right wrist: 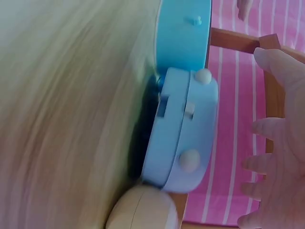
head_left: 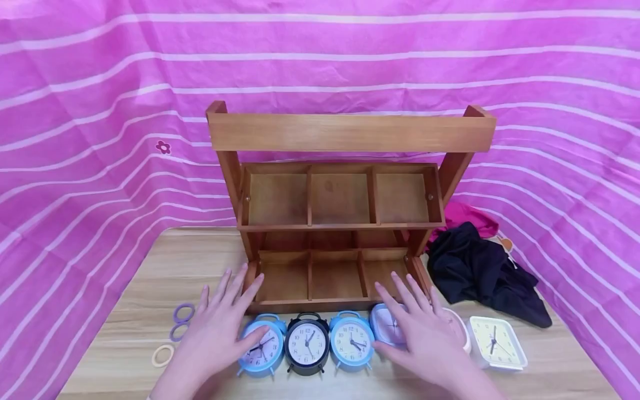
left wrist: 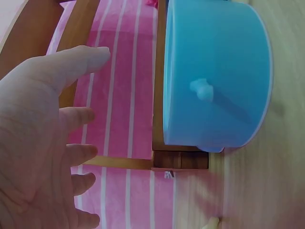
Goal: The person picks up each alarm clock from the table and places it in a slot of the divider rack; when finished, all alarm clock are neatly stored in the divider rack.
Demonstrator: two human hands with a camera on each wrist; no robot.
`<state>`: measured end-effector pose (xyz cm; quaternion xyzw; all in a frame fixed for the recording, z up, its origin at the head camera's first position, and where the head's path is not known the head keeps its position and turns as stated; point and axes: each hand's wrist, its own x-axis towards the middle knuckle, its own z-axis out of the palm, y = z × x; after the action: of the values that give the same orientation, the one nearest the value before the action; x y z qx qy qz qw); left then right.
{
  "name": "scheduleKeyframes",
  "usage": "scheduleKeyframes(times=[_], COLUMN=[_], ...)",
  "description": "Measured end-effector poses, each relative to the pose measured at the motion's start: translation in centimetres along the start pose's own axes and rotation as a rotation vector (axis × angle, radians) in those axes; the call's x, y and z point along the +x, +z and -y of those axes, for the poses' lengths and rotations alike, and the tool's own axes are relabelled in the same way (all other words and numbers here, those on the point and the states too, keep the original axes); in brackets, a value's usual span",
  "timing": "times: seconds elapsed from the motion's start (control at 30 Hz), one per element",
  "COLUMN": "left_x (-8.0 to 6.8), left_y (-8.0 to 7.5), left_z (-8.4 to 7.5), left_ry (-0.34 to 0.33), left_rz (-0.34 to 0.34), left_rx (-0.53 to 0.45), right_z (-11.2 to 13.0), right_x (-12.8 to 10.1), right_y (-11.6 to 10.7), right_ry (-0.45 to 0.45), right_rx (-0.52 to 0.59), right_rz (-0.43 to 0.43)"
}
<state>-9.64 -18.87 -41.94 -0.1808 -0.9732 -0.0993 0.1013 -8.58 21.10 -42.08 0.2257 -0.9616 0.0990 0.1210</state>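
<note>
Both hands are spread over a row of alarm clocks, fingers extended and holding nothing. My left hand (head_left: 220,328) is nearest the round blue twin-bell clock (head_left: 267,355) at the row's left end; in the left wrist view this clock's blue side (left wrist: 214,57) stands beyond the thumb. To its right come a round black clock (head_left: 307,344) and another round blue clock (head_left: 351,343). My right hand (head_left: 425,339) partly covers a pale blue clock (head_left: 384,322) and a pinkish one (head_left: 461,328). A white square clock (head_left: 497,343) is at the right end.
A brown wooden shelf (head_left: 350,133) with two tiers of compartments stands just behind the clocks. Black cloth (head_left: 480,272) and pink cloth (head_left: 465,216) lie to its right. Purple rings (head_left: 184,313) and a cream ring (head_left: 162,355) lie left of my left hand.
</note>
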Motion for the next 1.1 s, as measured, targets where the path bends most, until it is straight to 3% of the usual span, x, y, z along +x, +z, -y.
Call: scheduleKeyframes(times=[0.23, 0.57, 0.83, 1.1], left_x=[0.6, 2.5, 6.1, 9.9], left_y=[-0.2, -0.2, -1.7, -3.1], left_z=[0.9, 3.3, 4.8, 5.3], left_ry=[0.015, 0.003, -0.072, -0.121], left_rz=[-0.055, -0.148, -0.192, -0.204], left_rx=[-0.053, -0.227, -0.485, -0.716], right_z=[1.7, 4.8, 7.5, 10.5], right_x=[1.4, 3.3, 5.7, 7.4], right_y=[0.1, 0.7, 1.5, 3.2], right_ry=[-0.007, -0.096, -0.118, -0.205], right_rx=[0.032, 0.051, 0.121, 0.102], right_rz=[0.007, 0.035, 0.084, 0.141])
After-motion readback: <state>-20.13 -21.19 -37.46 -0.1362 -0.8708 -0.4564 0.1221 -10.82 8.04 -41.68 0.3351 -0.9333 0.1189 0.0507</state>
